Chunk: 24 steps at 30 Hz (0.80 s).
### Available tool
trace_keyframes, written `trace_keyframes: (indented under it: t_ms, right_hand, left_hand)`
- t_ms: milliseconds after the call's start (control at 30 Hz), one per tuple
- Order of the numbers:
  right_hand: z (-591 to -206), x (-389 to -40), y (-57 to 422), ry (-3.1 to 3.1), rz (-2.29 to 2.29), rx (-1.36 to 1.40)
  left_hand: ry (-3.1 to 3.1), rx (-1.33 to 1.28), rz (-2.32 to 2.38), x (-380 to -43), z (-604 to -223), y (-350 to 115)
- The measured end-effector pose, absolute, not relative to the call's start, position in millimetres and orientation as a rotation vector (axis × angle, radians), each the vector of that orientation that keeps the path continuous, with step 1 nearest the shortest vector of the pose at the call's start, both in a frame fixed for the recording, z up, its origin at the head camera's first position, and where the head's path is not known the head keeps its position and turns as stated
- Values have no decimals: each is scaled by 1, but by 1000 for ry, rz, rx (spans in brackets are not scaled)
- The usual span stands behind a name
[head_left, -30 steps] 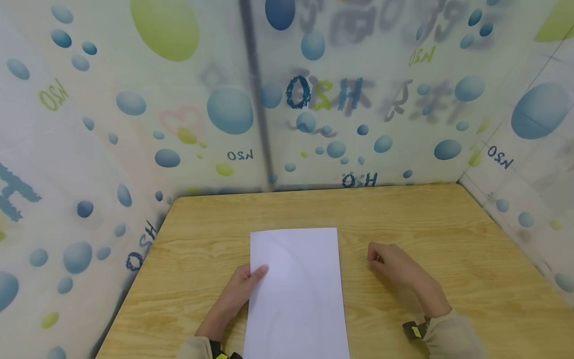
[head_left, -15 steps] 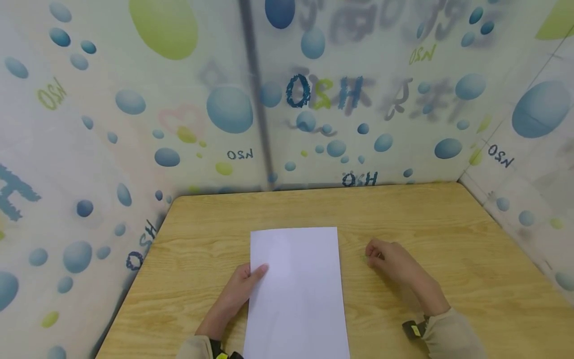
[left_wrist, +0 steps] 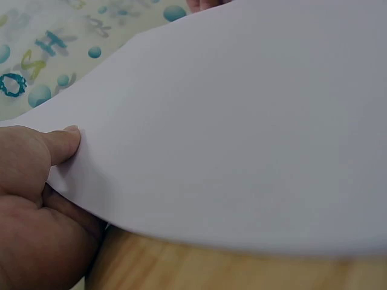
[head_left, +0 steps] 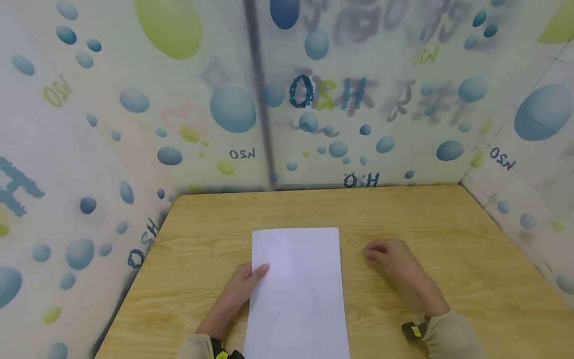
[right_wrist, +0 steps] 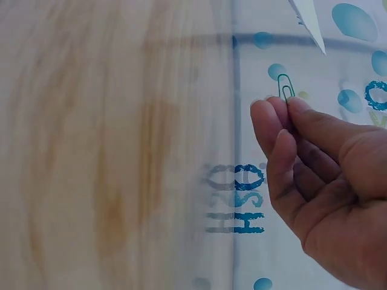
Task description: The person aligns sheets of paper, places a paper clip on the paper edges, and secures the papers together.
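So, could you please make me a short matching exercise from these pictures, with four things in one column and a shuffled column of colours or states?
Column 1
1. paper clip
2. paper sheet
3. left hand
4. table

Column 2
A. Plain white
B. Light brown, with wood grain
C. Green, pinched in the fingertips of the right hand
D. Gripping an edge, thumb on top

Right pairs: 1-C, 2-A, 3-D, 4-B
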State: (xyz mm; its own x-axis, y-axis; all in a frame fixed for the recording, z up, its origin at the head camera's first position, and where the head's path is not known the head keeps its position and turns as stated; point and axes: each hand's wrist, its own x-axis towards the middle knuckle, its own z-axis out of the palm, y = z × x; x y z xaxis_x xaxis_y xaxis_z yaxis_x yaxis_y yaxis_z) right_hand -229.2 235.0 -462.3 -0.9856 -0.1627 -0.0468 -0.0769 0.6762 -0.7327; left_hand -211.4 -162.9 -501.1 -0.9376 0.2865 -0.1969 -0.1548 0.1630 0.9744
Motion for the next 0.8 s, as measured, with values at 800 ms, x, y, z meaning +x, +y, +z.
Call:
trace_keyframes:
  t_ms: [800]
  right_hand:
    - [-393,-259,182,2959,-1137,-479]
  left_hand:
    - [2121,150,1838,-212,-501,-163]
